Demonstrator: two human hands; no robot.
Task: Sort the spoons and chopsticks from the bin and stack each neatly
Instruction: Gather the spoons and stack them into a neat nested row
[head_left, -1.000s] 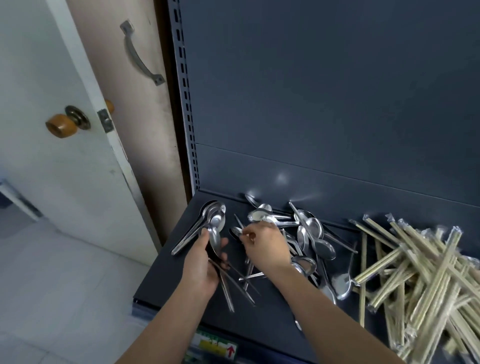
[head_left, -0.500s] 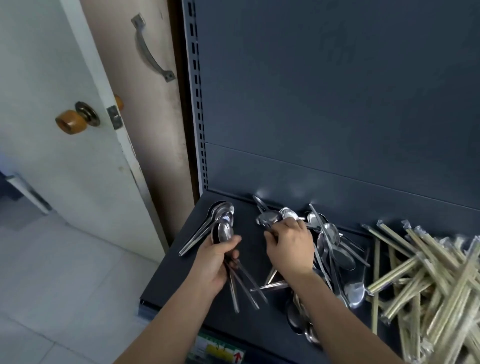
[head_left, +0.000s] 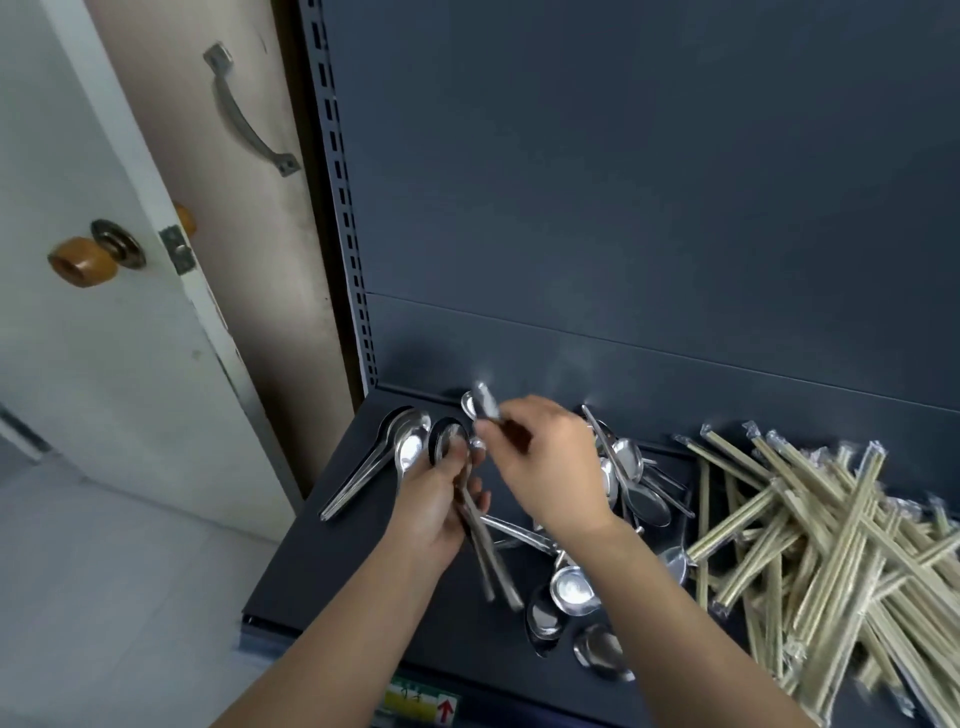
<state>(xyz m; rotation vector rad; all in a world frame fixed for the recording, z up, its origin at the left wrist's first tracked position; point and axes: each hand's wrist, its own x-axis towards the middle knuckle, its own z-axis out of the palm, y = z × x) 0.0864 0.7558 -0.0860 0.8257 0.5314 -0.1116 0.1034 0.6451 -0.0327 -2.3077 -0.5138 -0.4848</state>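
A small yellow and green label (head_left: 421, 701) with a red arrow sits on the front edge of the dark shelf (head_left: 322, 587). Just behind that edge, near the middle, lie some loose spoons (head_left: 571, 592). Their round bowls face up and they point every which way.

The left hand (head_left: 434, 512) is above the shelf, a bit left of the middle. Its fingers (head_left: 460, 465) are curled tight around a bunch of spoons (head_left: 488, 561). The bunch runs front to back. The handles point at the front edge and the bowls point at the back wall.

The right hand (head_left: 556, 467) is just beside it, a little farther back. Its fingers (head_left: 511, 423) pinch one spoon (head_left: 483, 408). This spoon looks blurry. Its bowl points up toward the back wall.

More loose spoons lie behind and to the right of the right hand.

In the back left corner lies a neat stack of spoons (head_left: 363, 475). Their bowls are near the back wall, and the handles slant toward the left edge.

On the right side of the shelf is a big messy heap of chopsticks (head_left: 810, 545) in clear wrappers. They cross over each other. Most run slanted from front to back.

Off the left edge stands a white door (head_left: 78, 364) with a brown knob (head_left: 83, 261).
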